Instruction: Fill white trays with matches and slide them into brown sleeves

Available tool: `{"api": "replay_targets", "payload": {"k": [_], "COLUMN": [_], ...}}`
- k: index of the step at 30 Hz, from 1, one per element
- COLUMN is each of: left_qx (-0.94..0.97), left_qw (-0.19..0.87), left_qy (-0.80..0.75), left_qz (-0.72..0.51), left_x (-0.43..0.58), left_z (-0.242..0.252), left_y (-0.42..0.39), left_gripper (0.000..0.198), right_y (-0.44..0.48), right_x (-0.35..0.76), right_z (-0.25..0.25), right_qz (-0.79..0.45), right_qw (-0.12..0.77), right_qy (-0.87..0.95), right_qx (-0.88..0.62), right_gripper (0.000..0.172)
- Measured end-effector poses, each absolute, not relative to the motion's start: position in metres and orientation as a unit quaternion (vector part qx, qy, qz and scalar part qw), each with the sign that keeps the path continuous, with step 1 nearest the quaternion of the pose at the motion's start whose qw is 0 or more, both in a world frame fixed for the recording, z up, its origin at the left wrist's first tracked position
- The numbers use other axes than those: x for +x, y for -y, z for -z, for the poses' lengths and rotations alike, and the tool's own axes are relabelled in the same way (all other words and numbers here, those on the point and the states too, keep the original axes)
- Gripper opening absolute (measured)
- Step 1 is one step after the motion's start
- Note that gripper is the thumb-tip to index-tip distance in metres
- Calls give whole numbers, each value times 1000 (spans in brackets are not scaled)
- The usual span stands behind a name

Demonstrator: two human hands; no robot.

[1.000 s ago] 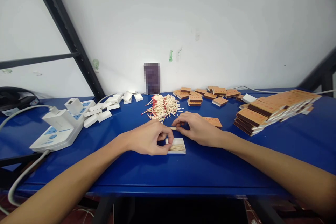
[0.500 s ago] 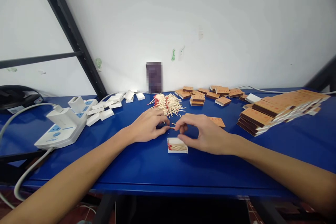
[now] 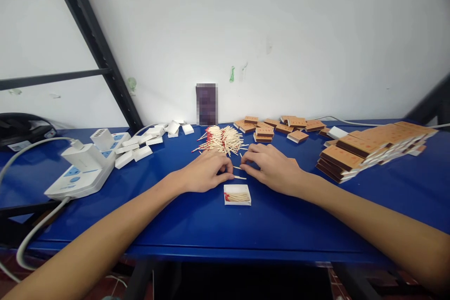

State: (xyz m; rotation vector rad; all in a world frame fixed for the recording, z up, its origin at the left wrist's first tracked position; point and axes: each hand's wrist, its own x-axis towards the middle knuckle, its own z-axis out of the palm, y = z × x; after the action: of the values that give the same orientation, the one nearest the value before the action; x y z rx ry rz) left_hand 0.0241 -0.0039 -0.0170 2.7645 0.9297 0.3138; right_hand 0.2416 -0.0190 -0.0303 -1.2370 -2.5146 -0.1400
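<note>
My left hand [image 3: 207, 172] rests on the blue table, thumb and forefinger closed on the end of a matchstick [image 3: 240, 177] that points right. Facing it, my right hand [image 3: 272, 168] has its fingertips pinched at another matchstick [image 3: 236, 168] between the hands. Just below them lies an open white matchbox tray [image 3: 237, 188], partly filled with red-tipped matches [image 3: 236, 197] whose heads point left. Behind my hands is a loose pile of matches [image 3: 225, 138]. An orange matchbox cover [image 3: 294, 162] is mostly hidden behind my right hand.
Several white trays [image 3: 142, 152] lie at the left, beside a white power strip [image 3: 84, 173] with chargers and cables. Orange matchboxes [image 3: 298, 136] are scattered at the back right. Stacked matchboxes [image 3: 342, 157] stand at the right. A blurred dark box [image 3: 206, 104] leans against the wall.
My right hand has moved up and away from the tray, to the matchsticks by my left fingertips. My left hand has shifted slightly right. A matchstick now sticks out from my left fingers.
</note>
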Motion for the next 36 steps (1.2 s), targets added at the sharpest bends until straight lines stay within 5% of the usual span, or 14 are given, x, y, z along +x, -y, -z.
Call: {"api": "replay_targets", "payload": {"k": [19,24,36], "left_qx": [958,958,944], "left_qw": [61,44,183], "left_qy": [-281,-283,-264], "left_qz": [2,10,-71], "left_x": [4,4,19], "left_z": [-4,-5,-12], "left_y": [16,17,32], "left_gripper": [13,13,12], "right_y": [18,10,10], "right_x": [248,245,240], "right_z": [18,27,29], "right_qz": [51,77,68], "right_qw": [245,200,211], "right_qy": [868,843,869], "right_qx": [-428,-494,-442], "right_gripper": [10,15,16]}}
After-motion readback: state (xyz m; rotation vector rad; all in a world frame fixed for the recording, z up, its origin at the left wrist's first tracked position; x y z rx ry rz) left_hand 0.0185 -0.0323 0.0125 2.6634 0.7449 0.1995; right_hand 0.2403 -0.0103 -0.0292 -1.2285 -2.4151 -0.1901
